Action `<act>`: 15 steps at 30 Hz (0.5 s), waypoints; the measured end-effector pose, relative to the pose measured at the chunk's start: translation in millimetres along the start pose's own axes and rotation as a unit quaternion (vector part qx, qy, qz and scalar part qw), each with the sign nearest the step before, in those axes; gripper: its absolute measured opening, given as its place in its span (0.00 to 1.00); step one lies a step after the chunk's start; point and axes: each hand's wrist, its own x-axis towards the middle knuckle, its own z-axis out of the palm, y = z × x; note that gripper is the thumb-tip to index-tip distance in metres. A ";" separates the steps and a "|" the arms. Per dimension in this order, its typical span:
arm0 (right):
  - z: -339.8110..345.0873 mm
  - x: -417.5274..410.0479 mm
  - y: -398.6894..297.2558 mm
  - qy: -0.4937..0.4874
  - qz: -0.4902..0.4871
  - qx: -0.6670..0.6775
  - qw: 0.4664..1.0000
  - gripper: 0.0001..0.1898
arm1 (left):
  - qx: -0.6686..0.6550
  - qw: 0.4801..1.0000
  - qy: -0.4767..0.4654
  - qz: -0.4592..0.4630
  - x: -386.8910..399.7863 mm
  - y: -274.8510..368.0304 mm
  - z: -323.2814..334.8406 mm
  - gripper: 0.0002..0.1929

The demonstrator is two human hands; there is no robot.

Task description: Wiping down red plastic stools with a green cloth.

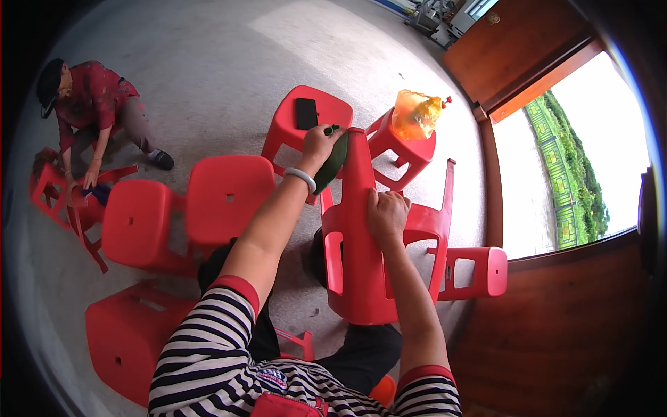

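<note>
A red plastic stool (pixel 359 250) lies tipped over in front of me, its seat end by my lap and its legs pointing away. My left hand (pixel 322 146) holds a dark green cloth (pixel 332 162) against the far end of one leg. Something green and ring-like shows near its fingers, too small to name. Further down the same leg, my right hand (pixel 388 212) grips the edge, the thumb lying on the red plastic. Part of the cloth is hidden behind my left hand and the leg.
A black smartphone (pixel 306 113) lies on a red stool (pixel 333 107). Beside it, another stool (pixel 427 148) bears an orange plastic bag (pixel 414 115). More red stools (pixel 229 195) stand leftward, near a bending person (pixel 99 104). At right are a sideways stool (pixel 495 272) and an open doorway (pixel 495 182).
</note>
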 end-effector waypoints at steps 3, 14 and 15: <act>-1.7 -0.3 6.7 -0.003 0.006 -0.004 1.000 0.25 | -0.227 0.939 0.046 -0.254 -12.4 -22.3 12.0 0.27; 1.6 -1.0 10.3 -0.011 0.007 -0.005 1.000 0.25 | -0.403 0.895 0.004 -0.190 -13.6 2.0 20.8 0.16; 3.4 -0.3 4.8 -0.003 -0.002 -0.007 1.000 0.25 | -0.399 0.897 0.009 -0.189 -13.6 -0.6 17.1 0.16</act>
